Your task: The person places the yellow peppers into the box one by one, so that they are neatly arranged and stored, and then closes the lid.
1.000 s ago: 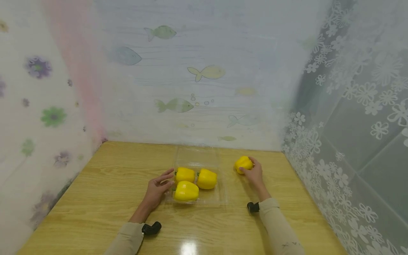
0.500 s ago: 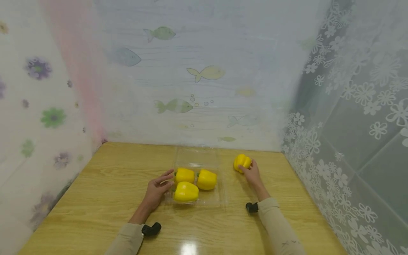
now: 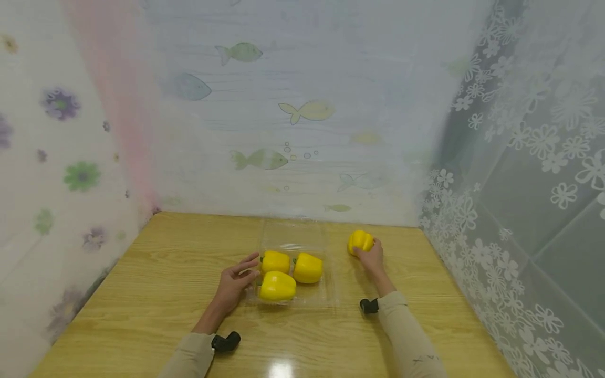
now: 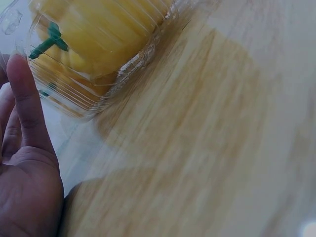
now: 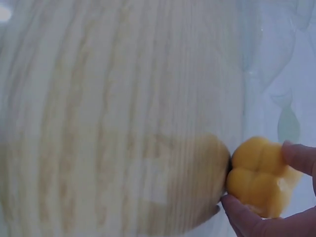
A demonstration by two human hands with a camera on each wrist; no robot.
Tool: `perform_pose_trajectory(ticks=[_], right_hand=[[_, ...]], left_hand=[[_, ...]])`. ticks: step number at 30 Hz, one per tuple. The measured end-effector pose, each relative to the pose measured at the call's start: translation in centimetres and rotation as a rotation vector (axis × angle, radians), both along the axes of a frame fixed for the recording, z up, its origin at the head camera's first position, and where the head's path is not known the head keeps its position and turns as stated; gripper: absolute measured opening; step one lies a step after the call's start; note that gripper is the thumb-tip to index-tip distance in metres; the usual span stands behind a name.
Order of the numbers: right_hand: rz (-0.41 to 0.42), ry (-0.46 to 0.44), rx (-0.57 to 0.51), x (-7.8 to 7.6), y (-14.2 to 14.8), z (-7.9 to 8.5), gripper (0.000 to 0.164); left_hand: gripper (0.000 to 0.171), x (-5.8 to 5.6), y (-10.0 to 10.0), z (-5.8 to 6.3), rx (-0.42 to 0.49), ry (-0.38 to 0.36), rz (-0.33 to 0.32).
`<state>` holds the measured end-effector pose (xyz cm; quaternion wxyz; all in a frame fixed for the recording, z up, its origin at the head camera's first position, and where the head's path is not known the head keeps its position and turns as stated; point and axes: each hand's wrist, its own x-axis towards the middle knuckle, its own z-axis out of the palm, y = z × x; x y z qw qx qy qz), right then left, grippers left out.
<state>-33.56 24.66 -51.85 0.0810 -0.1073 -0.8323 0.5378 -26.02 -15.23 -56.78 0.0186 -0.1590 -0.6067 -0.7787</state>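
Note:
My right hand (image 3: pixel 372 257) grips a yellow bell pepper (image 3: pixel 360 242) at the right rear of the table, thumb on one side and fingers on the other. In the right wrist view the lobed end of this pepper (image 5: pixel 259 173) faces the camera, close to the tabletop. Three more yellow bell peppers, among them a front one (image 3: pixel 278 287), lie in a clear plastic clamshell box (image 3: pixel 327 295) with green stems toward the left. My left hand (image 3: pixel 232 286) rests at the box's left side, fingers extended. In the left wrist view a fingertip (image 4: pixel 19 64) meets the box wall.
The box's clear lid (image 3: pixel 293 233) lies folded back toward the rear wall. Around the wooden table (image 3: pixel 160 273) stand a fish-patterned back wall (image 3: pixel 302 157) and flower-patterned sides. Black wrist cameras sit on both sleeves.
The right hand and its pepper have shifted slightly left, and the pepper has turned a little in the grip. The left hand stays at the box.

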Motion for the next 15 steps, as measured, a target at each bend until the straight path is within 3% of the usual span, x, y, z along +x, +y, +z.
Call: perform_pose_trajectory(ticks=[6, 11, 15], right_hand=[[0.066, -0.022, 0.016, 0.0, 0.7, 0.3, 0.071], [0.117, -0.037, -0.005, -0.1, 1.3, 0.1, 0.073], [0.109, -0.05, -0.051, 0.0, 1.5, -0.1, 0.078]], left_hand=[[0.045, 0.1, 0.0, 0.0, 0.001, 0.007, -0.007], [0.045, 0.1, 0.1, 0.2, 0.0, 0.007, -0.007], [0.045, 0.2, 0.1, 0.2, -0.001, 0.015, -0.008]])
